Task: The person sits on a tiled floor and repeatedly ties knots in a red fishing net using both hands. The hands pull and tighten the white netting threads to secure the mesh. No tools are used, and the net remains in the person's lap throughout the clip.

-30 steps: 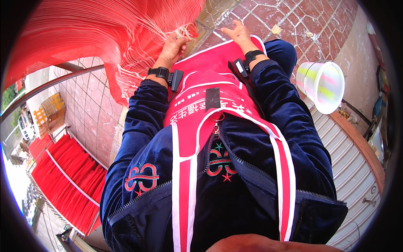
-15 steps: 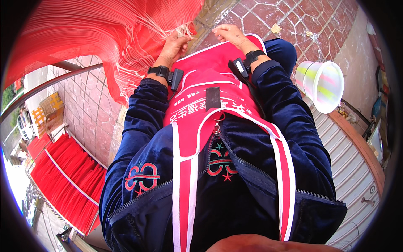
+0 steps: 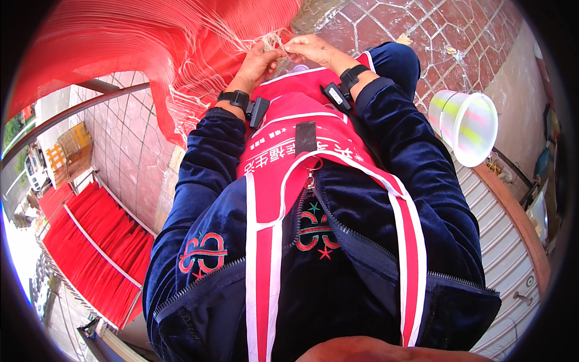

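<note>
A large sheet of red cloth (image 3: 151, 36) with pale threads hangs from the upper left. At its edge, a bunch of whitish threads (image 3: 272, 40) gathers between my hands. My left hand (image 3: 258, 64) is closed in a pinch on these threads. Close beside it, my right hand (image 3: 312, 49) has thumb and fingers pressed together on the same threads. The fingertips of both hands nearly meet, and the exact grip is too small to make out. A red apron (image 3: 289, 130) with white trim covers my lap beneath the hands.
A translucent plastic bucket (image 3: 476, 130) with coloured patches stands at the right, by a pale ribbed panel (image 3: 500, 235). A dark metal bar (image 3: 78, 117) runs below the cloth. At the left are folded red cloth (image 3: 96, 241) in a frame and a cardboard box (image 3: 76, 142). Reddish tiles (image 3: 386, 27) pave the ground.
My right hand has moved left to the threads beside my left hand and now pinches them. My left hand has stayed at the cloth's edge, shifting slightly right.
</note>
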`<state>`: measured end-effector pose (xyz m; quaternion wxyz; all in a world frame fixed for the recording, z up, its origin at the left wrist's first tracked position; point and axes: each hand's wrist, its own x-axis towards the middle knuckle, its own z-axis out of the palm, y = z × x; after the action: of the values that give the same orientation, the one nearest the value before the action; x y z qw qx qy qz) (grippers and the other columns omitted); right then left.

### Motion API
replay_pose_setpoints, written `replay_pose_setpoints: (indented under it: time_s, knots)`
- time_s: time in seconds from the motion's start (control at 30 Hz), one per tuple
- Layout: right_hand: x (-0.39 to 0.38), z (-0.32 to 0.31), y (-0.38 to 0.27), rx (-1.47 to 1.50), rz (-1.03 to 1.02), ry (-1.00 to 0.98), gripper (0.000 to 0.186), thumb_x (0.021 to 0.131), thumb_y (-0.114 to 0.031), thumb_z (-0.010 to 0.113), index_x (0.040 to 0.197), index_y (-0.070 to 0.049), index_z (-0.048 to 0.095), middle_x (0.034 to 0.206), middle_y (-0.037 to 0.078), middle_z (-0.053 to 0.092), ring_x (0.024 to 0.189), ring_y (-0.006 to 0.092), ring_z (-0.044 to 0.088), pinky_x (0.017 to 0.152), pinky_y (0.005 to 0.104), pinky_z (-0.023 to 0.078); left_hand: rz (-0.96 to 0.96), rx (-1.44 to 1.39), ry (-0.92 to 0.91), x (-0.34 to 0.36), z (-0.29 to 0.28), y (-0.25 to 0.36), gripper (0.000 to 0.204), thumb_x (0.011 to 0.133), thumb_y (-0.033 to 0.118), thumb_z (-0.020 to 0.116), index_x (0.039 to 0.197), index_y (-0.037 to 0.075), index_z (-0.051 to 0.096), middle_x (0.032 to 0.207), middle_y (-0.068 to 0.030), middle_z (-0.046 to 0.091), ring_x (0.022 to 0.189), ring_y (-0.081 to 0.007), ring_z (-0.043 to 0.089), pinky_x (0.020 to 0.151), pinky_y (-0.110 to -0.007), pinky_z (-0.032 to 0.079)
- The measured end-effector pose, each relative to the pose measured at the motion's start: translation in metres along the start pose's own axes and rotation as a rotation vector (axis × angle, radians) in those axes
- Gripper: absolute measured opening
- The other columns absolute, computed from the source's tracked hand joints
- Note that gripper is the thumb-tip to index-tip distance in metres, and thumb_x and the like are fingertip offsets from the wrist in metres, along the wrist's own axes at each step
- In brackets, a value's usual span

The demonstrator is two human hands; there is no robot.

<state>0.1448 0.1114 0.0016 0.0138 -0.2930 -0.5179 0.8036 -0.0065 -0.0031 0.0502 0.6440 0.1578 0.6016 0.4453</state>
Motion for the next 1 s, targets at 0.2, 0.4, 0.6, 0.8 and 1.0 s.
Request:
replay_pose_setpoints:
  time_s: [0.2,0.4,0.6,0.8,1.0]
  knots:
    - [-0.002,0.001,-0.003,-0.169,-0.078,0.011,0.02,0.084,-0.021,0.06,0.092,-0.003,0.064,0.082,0.003,0.063,0.071,0.0091,0.058,0.064,0.0216,0.048,-0.019,0.017,0.018,0.004,0.0,-0.007,0.021,0.081,0.013,0.061,0.097,0.006,0.05,0.059,0.0003,0.051,0.045,-0.0062,0.045,0.037,-0.019,0.032]
    - [-0.002,0.004,-0.002,-0.105,-0.08,0.053,0.018,0.083,-0.019,0.062,0.09,-0.003,0.063,0.079,0.003,0.063,0.069,0.0088,0.058,0.062,0.0217,0.048,0.031,0.117,0.058,0.004,0.003,-0.003,0.022,0.081,0.016,0.062,0.096,0.006,0.05,0.059,0.0004,0.05,0.044,-0.0066,0.044,0.037,-0.019,0.032]
    - [-0.001,0.004,-0.004,-0.055,-0.088,0.036,0.015,0.082,-0.019,0.062,0.086,-0.004,0.062,0.075,0.001,0.061,0.067,0.0078,0.057,0.063,0.0216,0.048,0.11,0.158,0.112,0.002,0.008,0.003,0.02,0.081,0.016,0.063,0.095,0.007,0.051,0.057,0.001,0.049,0.044,-0.0071,0.044,0.037,-0.02,0.032]
    - [0.0,0.003,-0.004,-0.013,-0.035,0.04,0.014,0.083,-0.018,0.06,0.088,-0.005,0.061,0.076,0.001,0.061,0.069,0.0082,0.058,0.064,0.0221,0.049,0.107,0.127,0.126,0.003,0.009,0.005,0.02,0.08,0.016,0.064,0.093,0.008,0.052,0.056,0.0016,0.048,0.043,-0.0072,0.043,0.037,-0.02,0.033]
    - [0.0,0.002,-0.002,0.034,0.013,0.043,0.014,0.083,-0.016,0.059,0.091,-0.004,0.061,0.08,0.002,0.062,0.072,0.0091,0.059,0.065,0.0228,0.05,0.091,0.1,0.144,0.003,0.01,0.005,0.019,0.08,0.016,0.063,0.093,0.009,0.052,0.056,0.0019,0.048,0.042,-0.0074,0.043,0.037,-0.02,0.032]
